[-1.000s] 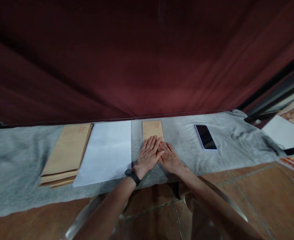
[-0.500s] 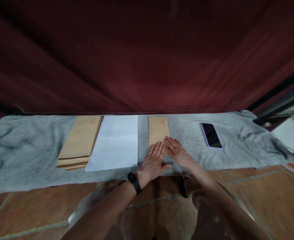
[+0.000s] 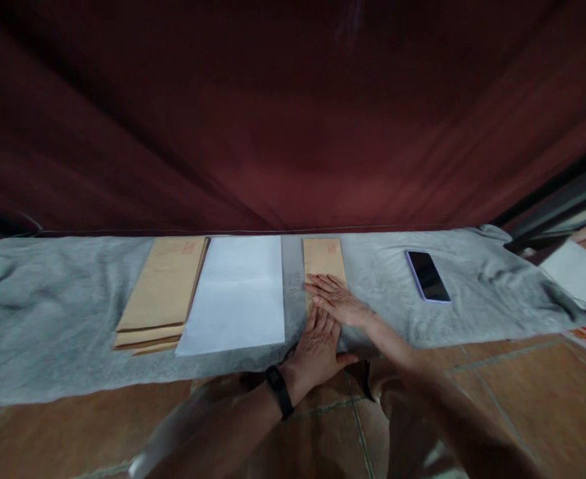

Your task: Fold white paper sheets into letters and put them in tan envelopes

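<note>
Both my hands lie flat and open on the brown envelope (image 3: 324, 261), fingers stretched out and gripping nothing. My right hand (image 3: 340, 303) presses palm down across the middle of the envelope, its fingers pointing toward my left. My left hand (image 3: 320, 344) rests just behind it, nearer to me, at the near end of the envelope, its fingertips touching the side of my right hand. A black band (image 3: 279, 400) circles my left wrist.

The envelope lies lengthwise on the grey cloth (image 3: 48, 313), its far end with red print showing beyond my hands. Just to its left lies a white sheet (image 3: 235, 293), with a narrow strip of cloth between them. Left of the sheet, touching its edge, sits a stack of brown envelopes (image 3: 165, 293). To the right, well apart from my hands, a dark phone (image 3: 427, 275) lies face up on the cloth. A dark red curtain (image 3: 293, 120) hangs behind, and brown floor tiles (image 3: 497, 386) show in front.
</note>
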`<action>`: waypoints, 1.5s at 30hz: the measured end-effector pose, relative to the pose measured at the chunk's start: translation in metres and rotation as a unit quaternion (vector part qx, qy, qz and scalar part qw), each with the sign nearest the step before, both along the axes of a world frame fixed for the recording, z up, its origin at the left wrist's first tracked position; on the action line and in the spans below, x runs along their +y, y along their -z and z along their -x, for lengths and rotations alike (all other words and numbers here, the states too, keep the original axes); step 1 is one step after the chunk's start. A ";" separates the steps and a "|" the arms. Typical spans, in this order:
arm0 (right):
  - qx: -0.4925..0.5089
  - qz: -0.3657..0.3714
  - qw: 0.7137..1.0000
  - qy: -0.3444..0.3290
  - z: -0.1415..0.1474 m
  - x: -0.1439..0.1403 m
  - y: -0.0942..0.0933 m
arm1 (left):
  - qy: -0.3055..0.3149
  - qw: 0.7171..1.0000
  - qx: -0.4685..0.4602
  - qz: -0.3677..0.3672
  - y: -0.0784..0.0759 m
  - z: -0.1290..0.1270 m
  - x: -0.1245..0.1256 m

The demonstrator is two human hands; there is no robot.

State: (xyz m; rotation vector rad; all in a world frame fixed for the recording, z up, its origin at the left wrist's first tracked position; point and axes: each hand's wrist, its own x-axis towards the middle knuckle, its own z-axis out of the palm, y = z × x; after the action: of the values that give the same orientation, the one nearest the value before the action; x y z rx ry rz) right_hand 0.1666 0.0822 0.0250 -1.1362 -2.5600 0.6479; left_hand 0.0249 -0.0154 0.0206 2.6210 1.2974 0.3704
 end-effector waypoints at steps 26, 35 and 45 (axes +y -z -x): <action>-0.060 -0.097 0.987 0.109 -0.027 -0.022 0.011 | -0.010 0.998 0.036 -0.042 -0.002 0.020 0.020; 0.102 -0.051 0.989 0.093 -0.056 -0.059 0.007 | -0.029 0.999 0.030 -0.018 -0.021 0.037 0.039; 0.136 -0.071 0.971 0.182 -0.038 -0.050 0.009 | -0.051 0.998 -0.014 -0.016 -0.018 0.039 0.050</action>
State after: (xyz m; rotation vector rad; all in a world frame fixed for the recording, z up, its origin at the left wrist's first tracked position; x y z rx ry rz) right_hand 0.2042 0.0323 0.0159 -1.3192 -2.0614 0.4816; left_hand -0.0139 0.0350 0.0386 2.5727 1.4309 0.4457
